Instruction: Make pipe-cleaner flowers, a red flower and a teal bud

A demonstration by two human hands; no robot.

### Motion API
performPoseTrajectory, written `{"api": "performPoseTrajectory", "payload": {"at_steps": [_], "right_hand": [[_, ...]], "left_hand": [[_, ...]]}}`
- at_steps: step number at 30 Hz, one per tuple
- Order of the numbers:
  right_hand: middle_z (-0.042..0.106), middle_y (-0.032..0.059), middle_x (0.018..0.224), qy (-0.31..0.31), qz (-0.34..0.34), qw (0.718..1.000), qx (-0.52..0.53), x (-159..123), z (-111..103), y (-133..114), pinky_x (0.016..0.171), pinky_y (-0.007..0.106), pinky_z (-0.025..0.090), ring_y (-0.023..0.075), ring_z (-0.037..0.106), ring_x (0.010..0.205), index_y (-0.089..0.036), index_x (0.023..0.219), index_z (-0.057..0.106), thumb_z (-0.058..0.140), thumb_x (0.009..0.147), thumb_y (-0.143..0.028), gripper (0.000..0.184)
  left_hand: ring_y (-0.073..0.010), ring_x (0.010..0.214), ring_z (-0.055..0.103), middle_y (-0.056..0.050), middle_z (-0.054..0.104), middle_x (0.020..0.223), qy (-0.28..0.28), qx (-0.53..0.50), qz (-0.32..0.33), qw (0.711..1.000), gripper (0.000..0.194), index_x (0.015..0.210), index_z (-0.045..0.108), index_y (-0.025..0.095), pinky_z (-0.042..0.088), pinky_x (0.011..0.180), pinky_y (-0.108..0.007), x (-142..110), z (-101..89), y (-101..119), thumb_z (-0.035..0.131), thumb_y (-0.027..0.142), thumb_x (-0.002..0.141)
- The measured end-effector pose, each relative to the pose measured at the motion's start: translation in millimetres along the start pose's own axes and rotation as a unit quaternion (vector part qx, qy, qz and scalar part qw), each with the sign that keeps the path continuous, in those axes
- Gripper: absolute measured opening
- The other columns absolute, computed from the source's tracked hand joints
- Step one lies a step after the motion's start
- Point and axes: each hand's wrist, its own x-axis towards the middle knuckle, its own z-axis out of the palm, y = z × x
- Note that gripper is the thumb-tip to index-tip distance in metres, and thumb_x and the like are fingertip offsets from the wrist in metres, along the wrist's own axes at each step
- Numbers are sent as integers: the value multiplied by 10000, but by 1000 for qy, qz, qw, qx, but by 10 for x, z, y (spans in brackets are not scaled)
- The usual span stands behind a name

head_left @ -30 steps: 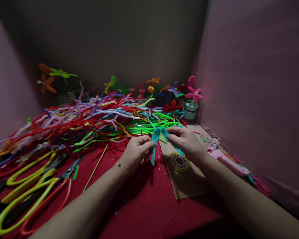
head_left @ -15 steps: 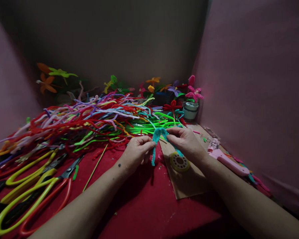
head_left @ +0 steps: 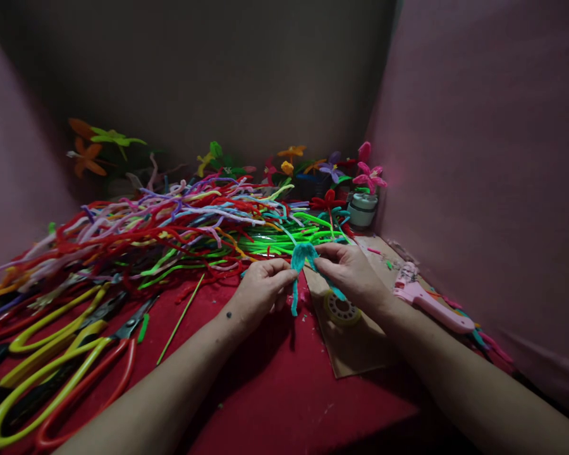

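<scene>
Between my two hands a teal pipe cleaner piece [head_left: 304, 252] is bent into an arch, with its tails hanging down. My left hand [head_left: 265, 285] pinches the left side of the arch between thumb and fingers. On the other side, my right hand [head_left: 349, 270] pinches the right leg, and a tail slants out below it. Beneath my right hand a yellow tape roll [head_left: 342, 308] lies on a piece of brown cardboard [head_left: 355, 357]. The red tabletop [head_left: 265, 392] shows under both wrists.
A large heap of coloured pipe cleaners [head_left: 171, 221] spreads behind my left hand. Scissors with yellow and red handles [head_left: 52, 379] lie at the left. A pink glue gun [head_left: 434, 306] rests at the right. Pipe cleaner flowers, one in a small jar [head_left: 361, 210], line the back.
The teal piece stays pinched in both hands, its lower tails shifted very slightly. Otherwise the scene looks the same.
</scene>
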Motion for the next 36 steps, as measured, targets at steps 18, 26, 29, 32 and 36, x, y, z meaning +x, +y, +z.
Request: {"api": "performPoseTrajectory", "payload": {"at_steps": [18,26,29,32,36], "right_hand": [[446,-55,495,-27,30,997,58,-31,70,-27,415,211,281,74,373,426,-160,671,606,504,724,-167,115],[438,-48,489,-44,28,995,80,-42,114,-1,414,206,292,77,374,433,-166,602,520,471,767,-208,177],[420,-55,490,-47,29,994,97,-47,132,17,414,202,287,73,358,431,-167,628,521,466,777,-226,170],[420,-55,509,-45,28,994,98,-50,149,39,423,201,275,68,350,442,-166,639,525,475,778,-240,166],[425,-52,524,-37,35,993,108,-61,174,52,432,203,277,71,364,457,-170,642,519,483,778,-253,163]], "left_hand": [[-55,314,348,64,407,401,-19,4,0,1000,254,532,455,176,238,335,-190,12,14,-57,533,273,754],[-50,315,335,64,403,383,-19,14,3,1000,270,531,439,172,231,353,-187,2,25,-50,522,276,766],[-49,318,337,65,398,383,-19,13,3,1000,274,528,429,170,229,358,-186,-8,36,-38,516,264,771],[-49,318,340,66,395,384,-17,13,0,1000,277,523,425,170,233,358,-187,-12,44,-30,516,256,770],[-49,309,332,68,381,369,-12,8,-7,1000,278,520,424,170,220,350,-188,-4,48,-27,518,256,767]]}}
